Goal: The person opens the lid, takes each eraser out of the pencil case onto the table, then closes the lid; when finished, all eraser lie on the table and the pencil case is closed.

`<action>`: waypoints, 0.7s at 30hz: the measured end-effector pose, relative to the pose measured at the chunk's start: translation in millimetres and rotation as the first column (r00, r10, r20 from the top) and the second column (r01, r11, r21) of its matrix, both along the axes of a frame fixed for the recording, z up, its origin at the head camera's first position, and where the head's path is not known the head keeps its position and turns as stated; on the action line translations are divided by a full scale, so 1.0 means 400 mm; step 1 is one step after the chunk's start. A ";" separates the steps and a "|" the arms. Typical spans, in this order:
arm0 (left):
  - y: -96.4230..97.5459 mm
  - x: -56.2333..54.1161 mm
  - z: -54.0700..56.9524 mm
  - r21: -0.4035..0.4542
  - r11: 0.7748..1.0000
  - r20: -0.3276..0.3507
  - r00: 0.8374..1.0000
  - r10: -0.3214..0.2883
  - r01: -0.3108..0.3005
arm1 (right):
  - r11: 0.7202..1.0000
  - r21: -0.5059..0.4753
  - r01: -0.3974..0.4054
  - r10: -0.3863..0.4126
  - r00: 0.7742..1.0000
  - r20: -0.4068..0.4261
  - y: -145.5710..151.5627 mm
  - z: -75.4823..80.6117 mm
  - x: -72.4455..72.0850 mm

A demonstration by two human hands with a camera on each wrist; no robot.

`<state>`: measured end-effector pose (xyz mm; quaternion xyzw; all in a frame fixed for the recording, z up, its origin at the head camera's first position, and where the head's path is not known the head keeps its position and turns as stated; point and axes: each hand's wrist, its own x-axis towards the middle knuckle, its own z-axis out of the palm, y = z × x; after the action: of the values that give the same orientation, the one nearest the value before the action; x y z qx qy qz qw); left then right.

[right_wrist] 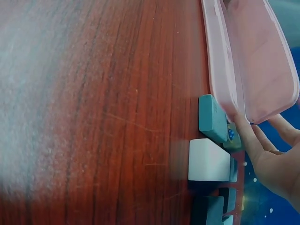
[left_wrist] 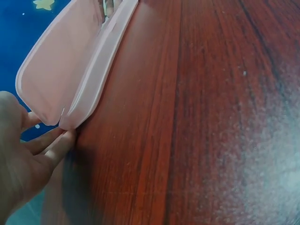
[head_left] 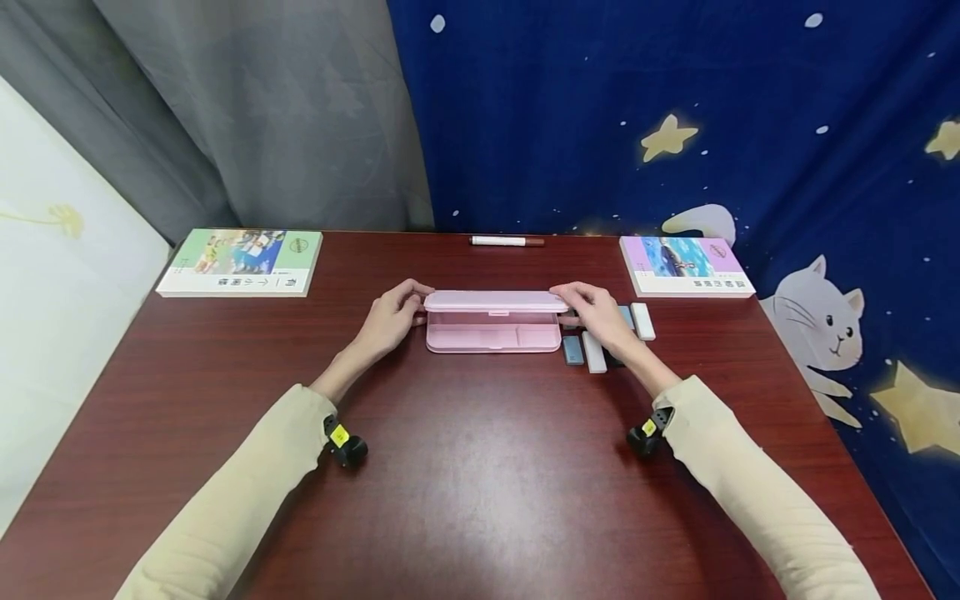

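A pink pencil case (head_left: 472, 338) lies at the middle of the table with its lid (head_left: 495, 300) raised partway. Its shallow inside has a divider toward the right, and no contents show in the visible part. My left hand (head_left: 388, 321) holds the case's left end; in the left wrist view, fingertips (left_wrist: 65, 136) touch the base by the hinge. At the right end, my right hand (head_left: 596, 315) holds the case likewise, with fingers at the lid and base. Just beside that hand lie several small eraser-like blocks, among them a blue one (right_wrist: 212, 118) and a white one (right_wrist: 207, 161).
A green-covered book (head_left: 240, 262) lies at the back left and a purple-covered one (head_left: 686, 267) at the back right. Between them, near the far edge, is a white marker with a brown cap (head_left: 506, 241). Curtains (head_left: 525, 117) hang behind the table.
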<state>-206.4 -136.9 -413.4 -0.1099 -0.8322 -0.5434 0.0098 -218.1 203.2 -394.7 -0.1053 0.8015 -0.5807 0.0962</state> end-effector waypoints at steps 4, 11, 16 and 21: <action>-0.004 0.002 0.002 -0.043 0.999 0.018 1.000 -0.008 0.008 | 0.982 0.190 -0.012 0.026 0.997 -0.072 0.002 0.001 0.008; -0.014 0.015 -0.001 -0.141 0.989 -0.007 0.999 -0.032 0.031 | 0.941 0.337 0.010 0.063 0.977 -0.204 -0.018 0.000 0.022; -0.010 0.026 -0.003 -0.164 0.984 -0.057 0.995 -0.083 0.073 | 0.931 0.366 -0.004 0.105 0.961 -0.257 -0.038 0.001 0.033; -0.002 0.030 -0.007 -0.224 0.970 -0.157 0.978 -0.136 0.099 | 0.902 0.431 -0.023 0.164 0.941 -0.294 -0.052 0.002 0.047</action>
<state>-194.4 -137.8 -416.3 -0.2058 -0.8741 -0.4385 0.0372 -199.5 182.3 -393.9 -0.2147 0.9065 -0.3633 0.0120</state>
